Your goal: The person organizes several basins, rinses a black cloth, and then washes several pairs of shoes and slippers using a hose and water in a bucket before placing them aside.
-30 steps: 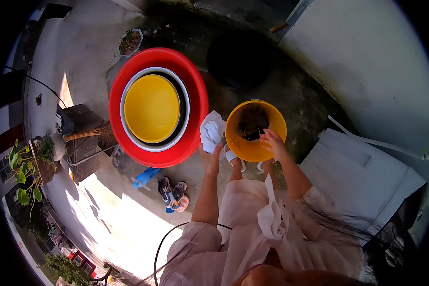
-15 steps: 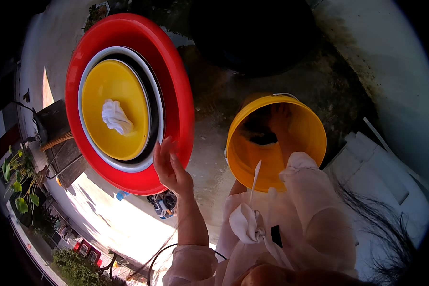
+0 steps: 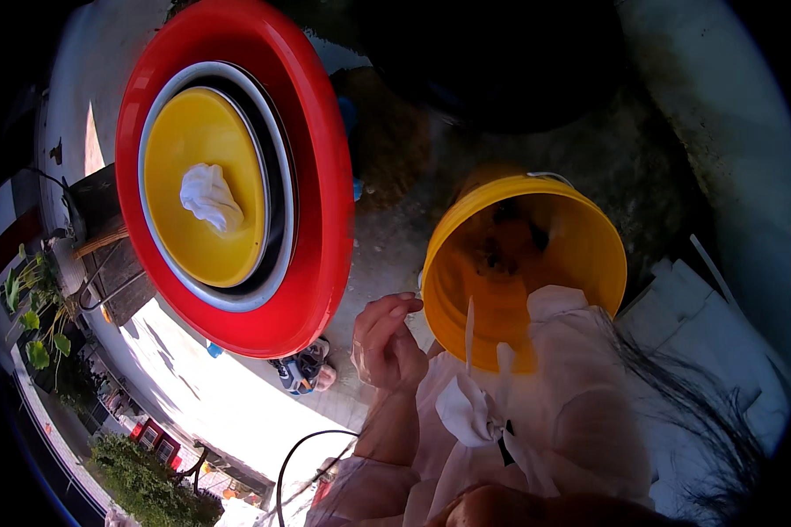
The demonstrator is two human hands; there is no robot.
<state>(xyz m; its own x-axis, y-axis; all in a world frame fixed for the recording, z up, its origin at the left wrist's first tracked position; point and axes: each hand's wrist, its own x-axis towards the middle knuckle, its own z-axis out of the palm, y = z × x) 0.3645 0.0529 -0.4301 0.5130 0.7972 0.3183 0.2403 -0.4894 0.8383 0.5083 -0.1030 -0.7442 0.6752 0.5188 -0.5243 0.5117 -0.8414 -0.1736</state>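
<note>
My left hand hangs just left of a yellow bucket, fingers loosely bent, with nothing visible in them. Down inside that bucket reaches my right arm, its white sleeve crossing the near rim. The right hand lies in deep shadow, so its fingers and anything they hold cannot be made out. To the left, a large red basin holds a silver-rimmed basin, and within that sits a yellow basin. A crumpled white cloth rests in the yellow one.
A big dark round shape stands beyond the bucket. White boards or sheets lie to the right. Shoes show below the red basin, beside a sunlit floor. Potted greenery and a dark cable are at the left.
My left hand has moved right, from the red basin's edge to beside the bucket, and its fingers have bent. The right hand stays inside the bucket, now darker. The view has shifted slightly.
</note>
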